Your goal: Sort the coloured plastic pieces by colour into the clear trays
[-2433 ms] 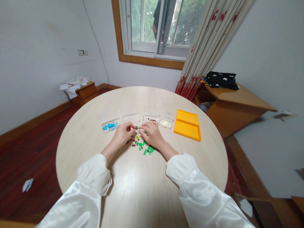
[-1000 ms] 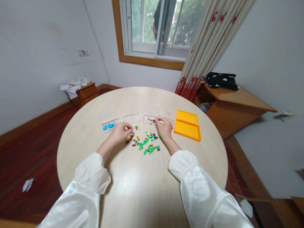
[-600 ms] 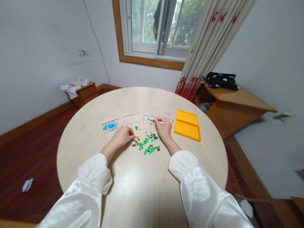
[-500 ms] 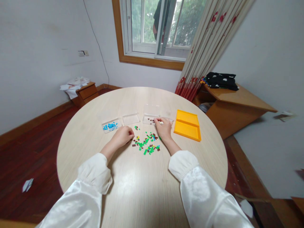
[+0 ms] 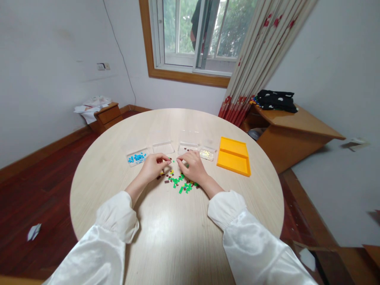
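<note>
A scatter of tiny green, brown and yellow bricks (image 5: 180, 183) lies mid-table. My left hand (image 5: 153, 166) rests at its left edge, fingers curled and pinched; a small dark piece shows at the fingertips. My right hand (image 5: 192, 166) lies over the pile's right part with fingers bent and tips pinched toward the left hand. Behind them stands a row of clear boxes: one with blue bricks (image 5: 137, 157), an empty-looking one (image 5: 163, 148), one with brown bricks (image 5: 186, 147), one with pale yellow bricks (image 5: 207, 153).
A yellow tray (image 5: 233, 155) sits right of the boxes on the round wooden table (image 5: 166, 237). A wooden desk with dark cloth (image 5: 277, 101) stands at the right, a small cabinet (image 5: 107, 113) at the left wall. Window and curtain are behind.
My right hand came back from the brown and yellow boxes to the pile, near my left hand. My left hand shifted slightly up at the pile's edge.
</note>
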`<state>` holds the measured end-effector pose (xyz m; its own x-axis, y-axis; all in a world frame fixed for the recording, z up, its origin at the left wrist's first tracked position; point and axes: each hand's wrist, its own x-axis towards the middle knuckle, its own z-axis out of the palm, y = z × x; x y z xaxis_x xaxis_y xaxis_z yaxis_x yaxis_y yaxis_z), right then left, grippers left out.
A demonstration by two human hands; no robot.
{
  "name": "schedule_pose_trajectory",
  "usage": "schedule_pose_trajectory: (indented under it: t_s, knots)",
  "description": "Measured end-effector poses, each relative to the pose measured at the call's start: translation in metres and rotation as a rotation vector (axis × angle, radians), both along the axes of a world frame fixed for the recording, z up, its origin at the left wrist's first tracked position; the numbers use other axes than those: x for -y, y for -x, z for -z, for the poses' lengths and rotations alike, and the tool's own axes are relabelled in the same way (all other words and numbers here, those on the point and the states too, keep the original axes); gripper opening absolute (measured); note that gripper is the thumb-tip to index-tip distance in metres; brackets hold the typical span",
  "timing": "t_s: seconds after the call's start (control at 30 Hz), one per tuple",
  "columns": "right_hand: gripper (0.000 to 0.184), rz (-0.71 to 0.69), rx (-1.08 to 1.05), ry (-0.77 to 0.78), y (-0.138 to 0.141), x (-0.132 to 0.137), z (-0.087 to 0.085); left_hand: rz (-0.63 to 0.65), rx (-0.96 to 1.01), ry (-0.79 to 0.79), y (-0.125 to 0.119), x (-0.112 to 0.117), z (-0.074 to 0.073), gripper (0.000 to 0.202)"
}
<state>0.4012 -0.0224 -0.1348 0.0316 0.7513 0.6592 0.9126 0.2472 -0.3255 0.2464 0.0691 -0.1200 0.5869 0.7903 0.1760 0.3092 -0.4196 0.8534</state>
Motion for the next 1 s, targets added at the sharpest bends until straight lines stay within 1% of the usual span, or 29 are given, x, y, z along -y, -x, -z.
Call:
schedule_pose_trajectory:
  t_s: [0.2,0.37,0.67,0.9,1.0]
  knots:
    - [0.016,-0.090,0.002,0.012,0.0004,-0.0006,0.0016,0.034,0.148,0.148,-0.0025,-0.0005,0.0053,0.016]
    - [0.015,-0.142,0.015,-0.022,0.0020,-0.0005,0.0002,0.033,0.194,0.207,-0.0038,0.0008,0.0054,0.019]
    - [0.015,-0.101,0.029,-0.012,0.0031,-0.0022,0.0006,0.047,0.210,0.271,-0.0065,0.0048,0.0047,0.032]
    - [0.017,-0.099,0.026,0.001,0.0040,-0.0030,0.0019,0.008,0.185,0.238,-0.0063,0.0032,0.0056,0.033]
    - [0.017,-0.016,-0.031,-0.045,-0.0018,-0.0048,0.0052,-0.036,0.189,0.215,-0.0037,-0.0001,0.0058,0.029]
